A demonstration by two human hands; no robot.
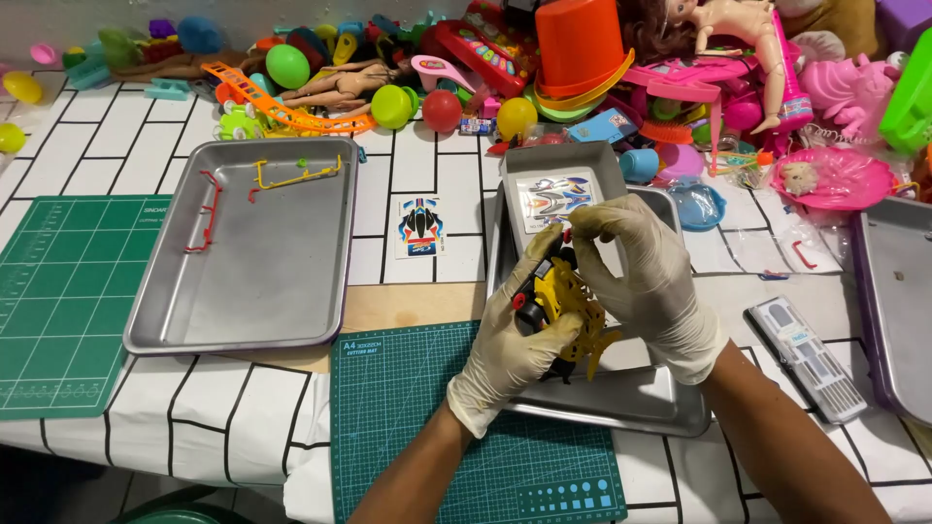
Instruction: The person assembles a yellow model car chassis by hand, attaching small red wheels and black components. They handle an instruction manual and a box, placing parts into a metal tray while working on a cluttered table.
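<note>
Both hands wear pale gloves and hold a small yellow and black toy car above a metal tray. My left hand grips it from below and the left. My right hand closes over its top and right side. Inside that tray stands a grey box with a sticker sheet lying in it. A second, smaller sticker sheet lies flat on the table just left of the tray.
A large metal tray at left holds red and yellow plastic sprues. Green cutting mats lie at left and front. A heap of toys fills the back. A clear tool case and another tray sit at right.
</note>
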